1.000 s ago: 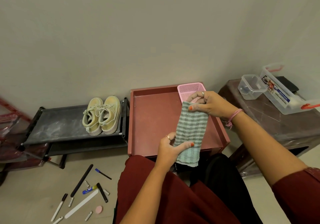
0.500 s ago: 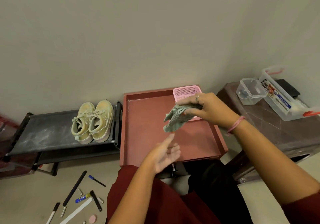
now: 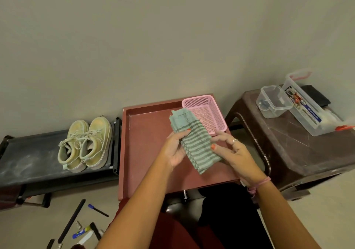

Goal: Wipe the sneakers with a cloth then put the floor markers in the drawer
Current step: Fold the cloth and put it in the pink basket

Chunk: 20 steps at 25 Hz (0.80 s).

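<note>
A green striped cloth point(image 3: 196, 143), folded into a long strip, is held above the red tray-topped cabinet point(image 3: 146, 133). My left hand point(image 3: 175, 148) grips its left side with the thumb on top. My right hand point(image 3: 230, 152) pinches its right edge. A pair of pale yellow-green sneakers point(image 3: 85, 145) stands side by side on the black shoe rack point(image 3: 28, 156) to the left, apart from both hands. Several markers and pens point(image 3: 76, 223) lie scattered on the floor at the lower left. A drawer knob point(image 3: 185, 195) shows below the cabinet's front edge.
A pink mesh basket point(image 3: 206, 112) sits in the cabinet's back right corner. To the right, a brown plastic stool point(image 3: 299, 148) carries a clear small box point(image 3: 273, 100) and a long clear box with red handles point(image 3: 307, 106). My knees in dark red fabric fill the lower centre.
My left hand, which had let go of the cloth, has taken hold of it again. The cloth went from bunched in my right hand to a folded strip held by both hands.
</note>
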Tool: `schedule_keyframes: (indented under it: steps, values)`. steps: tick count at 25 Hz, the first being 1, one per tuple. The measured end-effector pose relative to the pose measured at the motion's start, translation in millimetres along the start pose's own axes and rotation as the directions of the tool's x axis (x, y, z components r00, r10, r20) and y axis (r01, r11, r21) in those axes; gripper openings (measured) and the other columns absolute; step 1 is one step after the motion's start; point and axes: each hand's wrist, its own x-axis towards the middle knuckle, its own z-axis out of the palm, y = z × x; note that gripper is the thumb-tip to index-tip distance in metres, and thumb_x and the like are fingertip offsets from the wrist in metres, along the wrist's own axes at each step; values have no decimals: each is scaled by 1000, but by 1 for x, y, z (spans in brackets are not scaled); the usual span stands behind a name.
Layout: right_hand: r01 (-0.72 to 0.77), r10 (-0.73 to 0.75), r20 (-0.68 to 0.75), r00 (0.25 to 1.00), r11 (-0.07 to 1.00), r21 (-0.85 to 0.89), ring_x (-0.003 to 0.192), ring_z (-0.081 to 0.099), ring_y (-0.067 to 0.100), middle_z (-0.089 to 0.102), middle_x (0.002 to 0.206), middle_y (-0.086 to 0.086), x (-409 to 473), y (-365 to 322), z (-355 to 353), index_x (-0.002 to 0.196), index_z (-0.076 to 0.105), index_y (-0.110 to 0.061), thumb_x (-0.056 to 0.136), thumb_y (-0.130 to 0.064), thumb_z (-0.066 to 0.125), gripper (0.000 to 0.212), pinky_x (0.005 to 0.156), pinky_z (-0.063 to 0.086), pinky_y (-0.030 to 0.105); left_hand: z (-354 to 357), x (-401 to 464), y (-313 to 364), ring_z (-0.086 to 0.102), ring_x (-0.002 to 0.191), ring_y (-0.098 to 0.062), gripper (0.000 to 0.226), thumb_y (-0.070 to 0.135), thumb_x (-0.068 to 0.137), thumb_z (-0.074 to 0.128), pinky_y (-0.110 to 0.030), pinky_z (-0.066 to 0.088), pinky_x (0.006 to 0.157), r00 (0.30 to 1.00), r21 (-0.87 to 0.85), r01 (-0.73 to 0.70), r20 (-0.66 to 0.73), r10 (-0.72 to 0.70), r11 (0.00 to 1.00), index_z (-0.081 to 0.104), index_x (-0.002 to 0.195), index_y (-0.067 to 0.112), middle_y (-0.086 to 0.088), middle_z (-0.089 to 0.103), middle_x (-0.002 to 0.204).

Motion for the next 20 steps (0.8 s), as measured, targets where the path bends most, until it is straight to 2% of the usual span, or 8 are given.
schedule_keyframes:
  steps: [2,5,7,9,13,15,17,20]
  values:
    - [-111,114,-24,993,990,85,88,69,16,67,112,10,16,9,2,100,65,-5,83,-1,64,17,69,57,27,9,15,6,63,109,-38,37,-5,90,48,-47,55,89,999,54,-6,37,4,999,53,127,-5,-27,62,122]
    - [-108,110,-104,988,994,23,86,70,16,70,101,10,42,17,2,102,65,-2,83,5,65,21,68,57,24,21,47,22,70,88,-27,31,-11,88,47,-39,59,80,998,233,-64,28,59,970,58,116,-2,-17,70,103]
    - [-82,47,-207,977,983,-164,88,68,11,66,106,2,68,21,-5,104,66,-9,83,0,67,23,74,55,21,26,78,34,69,90,-25,33,-12,88,52,-37,59,83,993,393,-113,24,113,912,56,120,-2,-14,70,104]
    - [-101,-50,-287,957,866,-489,94,60,6,51,114,-5,97,25,-14,109,64,-19,84,-11,68,27,85,46,11,32,112,41,68,99,-27,39,-12,85,60,-37,57,86,982,548,-174,33,186,819,55,123,-1,-13,69,110]
    - [-152,-112,-352,929,752,-641,94,47,9,35,120,4,144,31,-33,114,60,-6,88,-8,60,26,69,28,-11,49,161,43,65,104,-26,53,-14,82,63,-43,55,90,968,666,-184,-6,252,723,43,127,8,-9,65,113]
    - [-179,-119,-358,926,698,-693,90,48,10,37,121,6,162,39,-43,114,60,-5,91,-9,55,24,72,34,-6,49,186,36,64,100,-24,56,-17,84,57,-39,57,82,975,683,-132,-43,220,718,32,122,15,-9,62,110]
    - [-230,-66,-331,941,591,-773,90,54,16,39,123,7,175,51,-49,117,59,-6,94,-15,50,27,84,43,12,40,209,26,64,99,-27,57,-20,83,52,-38,57,74,987,701,-54,-69,144,711,26,119,17,-10,61,110]
    - [-248,76,-236,969,314,-917,105,56,26,41,127,9,190,75,-55,119,59,-7,97,-21,42,31,93,47,34,23,235,8,64,94,-33,63,-23,81,48,-42,51,68,991,700,31,-112,67,714,29,129,13,-18,64,114]
